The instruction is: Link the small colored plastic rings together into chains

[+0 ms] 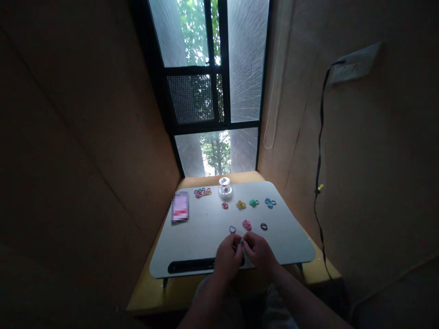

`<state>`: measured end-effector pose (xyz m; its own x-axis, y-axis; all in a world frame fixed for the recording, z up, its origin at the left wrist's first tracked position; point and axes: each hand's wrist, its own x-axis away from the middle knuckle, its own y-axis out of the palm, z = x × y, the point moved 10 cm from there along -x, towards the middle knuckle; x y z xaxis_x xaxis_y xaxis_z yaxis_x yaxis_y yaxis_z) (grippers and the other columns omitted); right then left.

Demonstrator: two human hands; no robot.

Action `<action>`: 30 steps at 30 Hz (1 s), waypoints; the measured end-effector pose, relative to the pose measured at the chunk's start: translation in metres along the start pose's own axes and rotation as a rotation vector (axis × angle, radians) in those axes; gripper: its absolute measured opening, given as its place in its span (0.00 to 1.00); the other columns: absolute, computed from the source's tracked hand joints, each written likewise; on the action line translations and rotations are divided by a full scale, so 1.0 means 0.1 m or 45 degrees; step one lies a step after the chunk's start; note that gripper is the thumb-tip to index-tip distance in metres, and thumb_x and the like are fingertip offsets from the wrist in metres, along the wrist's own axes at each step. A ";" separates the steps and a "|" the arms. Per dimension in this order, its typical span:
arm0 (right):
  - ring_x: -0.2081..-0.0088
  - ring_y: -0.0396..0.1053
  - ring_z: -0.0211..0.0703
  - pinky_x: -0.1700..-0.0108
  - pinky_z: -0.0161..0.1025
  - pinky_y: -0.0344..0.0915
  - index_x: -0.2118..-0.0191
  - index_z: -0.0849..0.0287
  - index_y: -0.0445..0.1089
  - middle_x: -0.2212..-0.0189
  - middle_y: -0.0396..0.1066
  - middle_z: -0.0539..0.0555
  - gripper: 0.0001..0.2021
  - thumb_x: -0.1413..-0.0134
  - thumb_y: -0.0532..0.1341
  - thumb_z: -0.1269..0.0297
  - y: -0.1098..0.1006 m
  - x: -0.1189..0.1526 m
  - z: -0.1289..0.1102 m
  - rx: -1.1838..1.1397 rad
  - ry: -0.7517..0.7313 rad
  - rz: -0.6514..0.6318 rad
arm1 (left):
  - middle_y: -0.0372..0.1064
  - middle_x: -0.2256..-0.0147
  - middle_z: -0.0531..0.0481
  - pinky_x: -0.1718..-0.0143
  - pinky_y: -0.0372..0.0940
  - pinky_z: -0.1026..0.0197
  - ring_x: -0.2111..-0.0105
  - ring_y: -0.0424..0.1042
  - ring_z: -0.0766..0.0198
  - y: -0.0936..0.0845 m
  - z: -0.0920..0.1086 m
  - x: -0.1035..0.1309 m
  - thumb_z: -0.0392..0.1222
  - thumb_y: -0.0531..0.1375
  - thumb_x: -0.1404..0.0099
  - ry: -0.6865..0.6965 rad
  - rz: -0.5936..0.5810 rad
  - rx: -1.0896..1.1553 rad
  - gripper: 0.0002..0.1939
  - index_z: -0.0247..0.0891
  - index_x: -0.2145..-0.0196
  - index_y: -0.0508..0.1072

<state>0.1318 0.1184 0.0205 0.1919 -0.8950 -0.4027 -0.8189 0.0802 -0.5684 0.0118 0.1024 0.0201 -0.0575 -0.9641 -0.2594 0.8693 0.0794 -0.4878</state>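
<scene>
My left hand [227, 257] and my right hand [257, 249] meet above the front of the white lap table [192, 237]. Between their fingertips a small green band [242, 241] is pinched, mostly covered by the fingers. Just beyond the hands lie a pale purple band [232, 229], a pink heap of bands [247, 224] and a dark band [264, 226]. Further back sit red bands [225, 205], yellow bands [241, 204], green bands [254, 203] and blue bands [270, 203], grouped by colour.
A clear round container [225, 192] stands at the back, with a round clear lid [224, 181] behind it. Mixed coloured bands [202, 193] lie to its left, near a pink-and-white card [180, 206]. A black slot [190, 265] runs along the front edge. A cable [320, 132] hangs right.
</scene>
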 end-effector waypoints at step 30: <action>0.73 0.64 0.39 0.68 0.35 0.56 0.71 0.57 0.61 0.76 0.65 0.48 0.05 0.44 0.53 0.67 0.02 0.01 0.02 0.048 0.027 -0.031 | 0.70 0.70 0.52 0.66 0.57 0.63 0.69 0.68 0.63 0.01 -0.03 0.00 0.40 0.52 0.34 -0.036 0.018 -0.048 0.07 0.39 0.66 0.70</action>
<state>0.1315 0.1189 0.0175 0.1997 -0.9061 -0.3729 -0.7929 0.0742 -0.6048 0.0109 0.1032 0.0176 -0.0313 -0.9695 -0.2429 0.8506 0.1018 -0.5158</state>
